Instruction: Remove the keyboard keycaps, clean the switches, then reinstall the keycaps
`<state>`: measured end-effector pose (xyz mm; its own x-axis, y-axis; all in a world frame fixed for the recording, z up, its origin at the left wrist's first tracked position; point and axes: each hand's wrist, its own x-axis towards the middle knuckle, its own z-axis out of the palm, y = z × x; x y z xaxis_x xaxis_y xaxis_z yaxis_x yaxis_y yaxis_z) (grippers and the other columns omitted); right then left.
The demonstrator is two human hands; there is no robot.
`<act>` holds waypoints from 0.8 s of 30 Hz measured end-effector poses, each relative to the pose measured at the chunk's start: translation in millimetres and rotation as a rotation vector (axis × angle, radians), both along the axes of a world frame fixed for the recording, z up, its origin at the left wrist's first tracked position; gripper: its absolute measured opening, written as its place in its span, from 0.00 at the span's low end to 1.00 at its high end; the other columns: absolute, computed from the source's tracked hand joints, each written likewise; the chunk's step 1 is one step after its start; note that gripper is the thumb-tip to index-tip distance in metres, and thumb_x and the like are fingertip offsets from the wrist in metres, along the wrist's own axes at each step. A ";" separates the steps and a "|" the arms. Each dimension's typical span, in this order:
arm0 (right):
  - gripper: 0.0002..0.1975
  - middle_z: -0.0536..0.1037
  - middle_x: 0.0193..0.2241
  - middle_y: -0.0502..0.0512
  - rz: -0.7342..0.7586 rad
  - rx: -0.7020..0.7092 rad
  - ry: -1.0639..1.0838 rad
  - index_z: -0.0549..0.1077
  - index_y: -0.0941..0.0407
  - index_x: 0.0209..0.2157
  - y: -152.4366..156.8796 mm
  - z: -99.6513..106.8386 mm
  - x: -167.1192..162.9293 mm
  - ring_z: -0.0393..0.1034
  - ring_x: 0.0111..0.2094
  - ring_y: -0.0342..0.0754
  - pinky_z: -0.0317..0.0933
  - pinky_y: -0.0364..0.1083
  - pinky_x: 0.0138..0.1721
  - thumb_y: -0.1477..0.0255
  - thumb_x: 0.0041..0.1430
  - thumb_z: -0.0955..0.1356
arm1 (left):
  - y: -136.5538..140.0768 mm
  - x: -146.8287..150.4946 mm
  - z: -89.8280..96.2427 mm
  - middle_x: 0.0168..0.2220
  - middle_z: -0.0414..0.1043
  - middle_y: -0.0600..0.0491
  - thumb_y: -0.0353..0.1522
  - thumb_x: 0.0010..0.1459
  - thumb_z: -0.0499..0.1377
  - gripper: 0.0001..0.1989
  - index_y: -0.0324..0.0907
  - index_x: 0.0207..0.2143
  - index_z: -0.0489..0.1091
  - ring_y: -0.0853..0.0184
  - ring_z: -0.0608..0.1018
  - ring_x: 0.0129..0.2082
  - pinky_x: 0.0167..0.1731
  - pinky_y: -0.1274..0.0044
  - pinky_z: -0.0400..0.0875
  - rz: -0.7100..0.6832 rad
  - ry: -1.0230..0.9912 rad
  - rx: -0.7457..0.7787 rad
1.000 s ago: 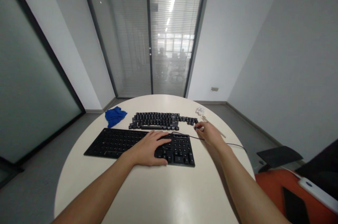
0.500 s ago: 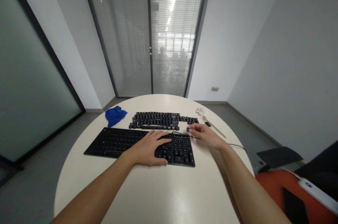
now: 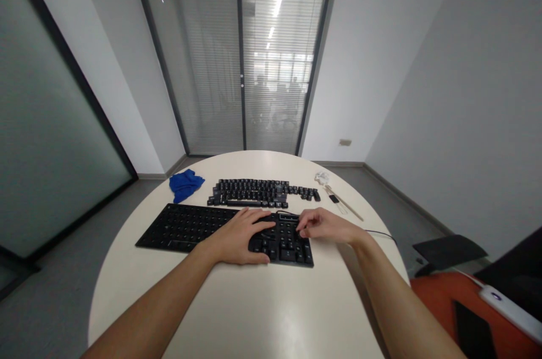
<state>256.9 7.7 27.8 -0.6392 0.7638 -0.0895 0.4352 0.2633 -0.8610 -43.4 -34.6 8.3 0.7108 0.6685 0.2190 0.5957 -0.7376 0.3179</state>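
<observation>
A black keyboard (image 3: 186, 227) lies on the table, many of its keycaps off on the left part, while keycaps sit on the number pad at its right. My left hand (image 3: 241, 237) rests across the keyboard with fingers spread, palm down. Over the right edge of the number pad, my right hand (image 3: 322, 226) pinches a small black keycap (image 3: 298, 231), mostly hidden by the fingertips. Behind the keyboard, loose black keycaps (image 3: 249, 189) stand in rows, with a smaller group of loose keycaps (image 3: 305, 193) to the right.
On the round white table (image 3: 237, 302) a blue cloth (image 3: 185, 184) lies at the back left. At the back right are a crumpled white piece (image 3: 322, 178), a thin stick (image 3: 349, 205) and a small black item (image 3: 334, 198). The keyboard's cable (image 3: 383, 233) trails right. A chair (image 3: 440, 297) stands at right.
My right hand has moved from beside the small group of loose keycaps toward me, onto the number pad, with the keycap in its fingers. My left hand has stayed put.
</observation>
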 end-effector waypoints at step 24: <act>0.08 0.63 0.64 0.55 0.090 0.121 -0.114 0.81 0.56 0.30 -12.4 10.7 -7.6 0.61 0.61 0.58 0.51 0.54 0.64 0.68 0.46 0.76 | 0.2 -0.7 -0.4 0.68 0.55 0.46 0.50 0.50 0.67 0.40 0.50 0.64 0.62 0.47 0.59 0.66 0.65 0.55 0.50 0.001 -0.001 0.002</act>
<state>249.3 -4.8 38.5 -0.6963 0.7137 -0.0760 0.4982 0.4044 -0.7670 -44.1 -34.4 7.9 0.7097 0.6691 0.2205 0.5966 -0.7372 0.3171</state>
